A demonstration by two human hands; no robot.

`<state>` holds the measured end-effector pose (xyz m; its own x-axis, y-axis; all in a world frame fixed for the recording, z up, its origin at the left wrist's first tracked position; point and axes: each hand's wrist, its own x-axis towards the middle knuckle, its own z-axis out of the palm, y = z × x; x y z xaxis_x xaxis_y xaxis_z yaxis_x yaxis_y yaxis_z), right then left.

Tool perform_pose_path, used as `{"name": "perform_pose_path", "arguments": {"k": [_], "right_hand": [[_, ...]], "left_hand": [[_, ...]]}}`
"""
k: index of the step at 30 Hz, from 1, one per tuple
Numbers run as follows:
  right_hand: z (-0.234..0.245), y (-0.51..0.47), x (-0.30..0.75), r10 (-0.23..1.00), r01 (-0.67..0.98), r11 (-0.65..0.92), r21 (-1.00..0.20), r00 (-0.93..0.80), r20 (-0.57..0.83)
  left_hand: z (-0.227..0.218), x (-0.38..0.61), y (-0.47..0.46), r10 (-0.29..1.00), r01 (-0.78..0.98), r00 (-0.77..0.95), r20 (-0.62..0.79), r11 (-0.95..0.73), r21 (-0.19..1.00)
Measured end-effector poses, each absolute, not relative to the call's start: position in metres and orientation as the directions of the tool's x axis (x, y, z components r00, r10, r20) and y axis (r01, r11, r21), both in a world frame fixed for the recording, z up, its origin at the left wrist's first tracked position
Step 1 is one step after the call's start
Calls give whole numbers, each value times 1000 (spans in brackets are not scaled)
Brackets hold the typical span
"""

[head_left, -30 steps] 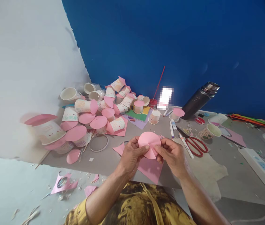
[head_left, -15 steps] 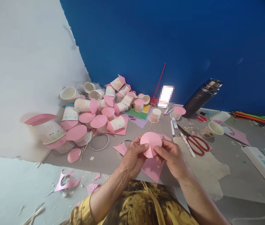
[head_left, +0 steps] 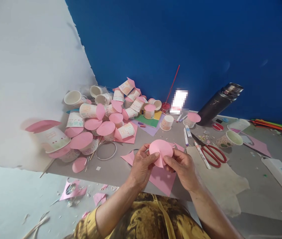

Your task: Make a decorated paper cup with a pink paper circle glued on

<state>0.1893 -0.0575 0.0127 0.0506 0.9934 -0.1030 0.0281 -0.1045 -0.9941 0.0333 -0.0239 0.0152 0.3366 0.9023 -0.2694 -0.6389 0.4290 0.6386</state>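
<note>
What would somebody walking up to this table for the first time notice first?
Probably the heap of paper cups, many with pink paper tops, spread over the left side of the table below a deep blue wall. Next, the pink paper disc held between the left hand and right hand at the front middle. The red-handled scissors also stand out, to the right of the hands.

Two hands (head_left: pixel 141 165), one dark flask (head_left: pixel 217 105)
</note>
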Motion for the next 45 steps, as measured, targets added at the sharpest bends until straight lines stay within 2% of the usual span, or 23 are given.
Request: {"name": "perform_pose_path", "arguments": {"k": [3,6,10,12,15,18,21,25,29,34,39,42,45], "right_hand": [[14,-58,191,992,26,-113,-993,56,-111],[17,-57,193,989,-54,-141,-989,36,-143],[22,-56,194,983,-177,-185,-967,-26,-183],[23,-57,193,983,-167,-182,-969,-17,-181],[20,-59,189,990,-51,-141,-989,21,-143],[16,-61,185,995,119,-66,-991,86,-56],[15,-61,182,986,257,-2,-966,162,41],[20,-60,181,971,354,11,-935,218,94],[18,-60,185,982,331,11,-944,174,72],[14,-58,200,999,176,-15,-984,49,-7],[27,-58,209,993,158,-75,-985,-74,-87],[33,-59,208,981,159,-123,-980,-129,-144],[32,-59,207,987,163,-108,-981,-103,-126]], "left_hand": [[16,31,-22,903,-623,339,-266,427,656],[17,27,-19,905,-608,344,-250,417,676],[20,20,-16,941,-538,285,-183,315,782],[21,19,-17,966,-471,211,-153,237,850],[20,21,-20,982,-395,133,-136,178,901],[18,25,-23,976,-422,156,-152,205,883],[14,29,-26,949,-505,229,-216,305,807],[11,32,-29,928,-549,264,-264,370,750],[10,33,-29,913,-569,295,-282,405,715],[13,30,-25,846,-571,435,-308,523,632],[14,27,-20,817,-592,500,-286,564,576],[14,25,-20,826,-574,486,-286,548,609],[14,21,-19,859,-515,435,-268,482,709]]}}
